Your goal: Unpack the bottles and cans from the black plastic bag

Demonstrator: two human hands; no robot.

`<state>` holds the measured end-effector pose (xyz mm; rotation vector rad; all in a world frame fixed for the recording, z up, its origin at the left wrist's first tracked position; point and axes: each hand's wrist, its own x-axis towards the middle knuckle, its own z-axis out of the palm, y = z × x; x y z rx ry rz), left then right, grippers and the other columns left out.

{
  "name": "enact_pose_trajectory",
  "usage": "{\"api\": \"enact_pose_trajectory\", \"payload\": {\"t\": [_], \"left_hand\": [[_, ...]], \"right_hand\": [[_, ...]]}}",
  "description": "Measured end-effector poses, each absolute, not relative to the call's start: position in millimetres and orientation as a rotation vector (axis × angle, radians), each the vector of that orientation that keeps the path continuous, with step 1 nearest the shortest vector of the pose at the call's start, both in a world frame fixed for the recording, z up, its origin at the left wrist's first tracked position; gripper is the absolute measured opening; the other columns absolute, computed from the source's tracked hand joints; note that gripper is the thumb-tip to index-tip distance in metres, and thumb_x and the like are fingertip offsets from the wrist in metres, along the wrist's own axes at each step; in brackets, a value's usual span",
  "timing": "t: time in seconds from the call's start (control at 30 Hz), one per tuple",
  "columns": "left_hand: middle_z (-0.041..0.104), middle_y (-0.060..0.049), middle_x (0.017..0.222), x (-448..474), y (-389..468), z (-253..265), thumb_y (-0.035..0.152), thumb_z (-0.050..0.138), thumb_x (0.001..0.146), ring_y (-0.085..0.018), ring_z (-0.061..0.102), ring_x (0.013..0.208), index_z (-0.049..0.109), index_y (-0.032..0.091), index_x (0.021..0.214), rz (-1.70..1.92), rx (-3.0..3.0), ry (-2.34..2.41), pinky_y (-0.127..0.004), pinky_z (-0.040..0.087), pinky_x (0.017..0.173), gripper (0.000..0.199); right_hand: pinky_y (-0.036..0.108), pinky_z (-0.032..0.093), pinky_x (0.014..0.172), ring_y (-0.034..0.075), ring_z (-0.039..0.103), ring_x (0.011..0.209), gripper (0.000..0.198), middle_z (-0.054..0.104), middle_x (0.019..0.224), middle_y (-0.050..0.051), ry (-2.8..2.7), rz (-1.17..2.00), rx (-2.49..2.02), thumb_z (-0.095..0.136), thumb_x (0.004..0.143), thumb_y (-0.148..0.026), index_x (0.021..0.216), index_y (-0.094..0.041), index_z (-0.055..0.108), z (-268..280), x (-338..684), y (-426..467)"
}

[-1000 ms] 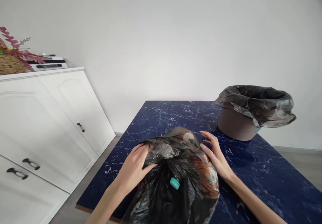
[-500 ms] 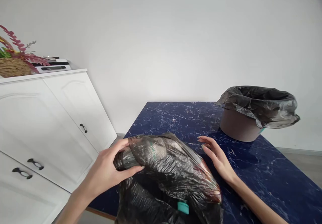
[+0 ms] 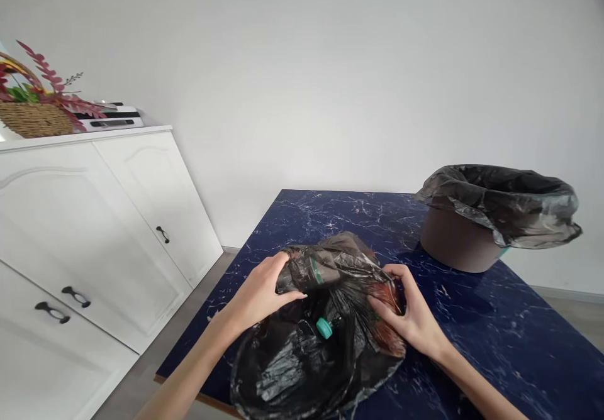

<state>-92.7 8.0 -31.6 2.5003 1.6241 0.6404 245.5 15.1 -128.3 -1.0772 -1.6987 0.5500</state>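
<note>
A thin black plastic bag (image 3: 292, 363) lies on the dark blue marbled table (image 3: 330, 212), its mouth towards me. Through the film show a pale object with a green mark and something reddish-orange on the right. A bottle with a teal cap (image 3: 324, 327) pokes out inside the mouth. My left hand (image 3: 264, 288) is closed round the bag's left side, thumb near the opening. On the right side, my right hand (image 3: 408, 313) grips the bag over the reddish contents, thumb and fingers curved round it.
A brown bin (image 3: 457, 244) lined with a black bag stands at the table's right. Left of the table is a white cabinet (image 3: 136, 212); on it are a wicker basket (image 3: 38, 120) with plants and a white-and-black device (image 3: 113, 119). A white wall rises behind.
My right hand has come from beside the bag onto its right side. The bag has shifted away from me and its mouth has spread wider, showing more of the teal-capped bottle.
</note>
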Motion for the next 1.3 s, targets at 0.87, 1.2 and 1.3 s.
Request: {"api": "enact_pose_trajectory", "payload": {"t": [0.87, 1.2, 1.3], "left_hand": [[0.071, -0.005, 0.143, -175, -37, -20, 0.05, 0.086, 0.08, -0.036, 0.068, 0.131, 0.072, 0.036, 0.138, 0.757, 2.134, 1.448, -0.046, 0.058, 0.108, 0.062], [0.078, -0.015, 0.127, -193, -31, -35, 0.07, 0.085, 0.069, -0.042, 0.076, 0.109, 0.077, 0.024, 0.129, 1.031, 1.748, 1.318, -0.045, 0.066, 0.085, 0.076], [0.077, -0.015, 0.128, -179, -30, -28, 0.067, 0.083, 0.073, -0.04, 0.075, 0.111, 0.077, 0.023, 0.128, 0.96, 1.797, 1.333, -0.043, 0.066, 0.086, 0.071]], "right_hand": [[0.036, 0.052, 0.083, 0.024, 0.063, 0.085, 0.035, 0.07, 0.089, 0.004, -1.415, 0.728, -1.105, 0.071, 0.093, -0.06, 0.092, -0.025, 0.07, -128, 255, 30], [0.037, 0.053, 0.093, 0.026, 0.064, 0.104, 0.034, 0.069, 0.11, 0.007, -1.371, 0.839, -1.026, 0.072, 0.093, -0.057, 0.108, -0.027, 0.068, -124, 261, 26], [0.04, 0.05, 0.105, 0.029, 0.062, 0.119, 0.043, 0.066, 0.125, 0.008, -1.602, 0.831, -0.904, 0.08, 0.087, -0.051, 0.122, -0.03, 0.065, -117, 251, 17]]}}
